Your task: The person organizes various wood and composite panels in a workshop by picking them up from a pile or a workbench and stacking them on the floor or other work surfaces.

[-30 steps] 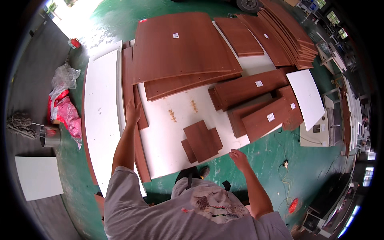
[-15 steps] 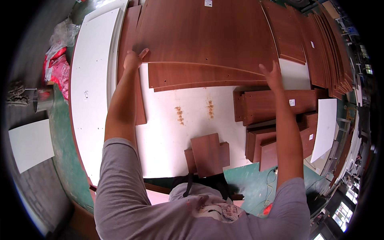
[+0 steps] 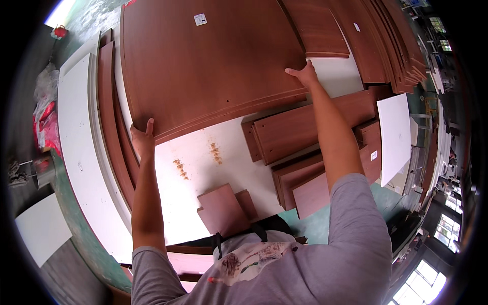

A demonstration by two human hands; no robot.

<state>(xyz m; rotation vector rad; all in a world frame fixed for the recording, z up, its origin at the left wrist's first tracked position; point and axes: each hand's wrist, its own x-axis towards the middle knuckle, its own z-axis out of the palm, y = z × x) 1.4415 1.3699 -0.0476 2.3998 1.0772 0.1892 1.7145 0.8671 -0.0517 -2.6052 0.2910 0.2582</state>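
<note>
One large reddish-brown wooden panel (image 3: pixel 213 66): left hand (image 3: pixel 143 140) and right hand (image 3: pixel 304 75), fingers curled, gripped its near corners. It topped a stack on one white board (image 3: pixel 203 168). Two small brown square pieces (image 3: pixel 226 209) lay nearby.

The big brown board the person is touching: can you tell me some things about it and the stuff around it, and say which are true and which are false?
1. Both hands are on the big brown board. True: the left hand is at its near left corner, the right hand at its near right corner.
2. The board lies on top of other boards. True: more edges show under it.
3. The board is blue. False: it is reddish brown.
4. The small brown pieces near the person's chest are in the right hand. False: they lie loose on the white sheet.
5. The floor is red. False: it is green.
</note>
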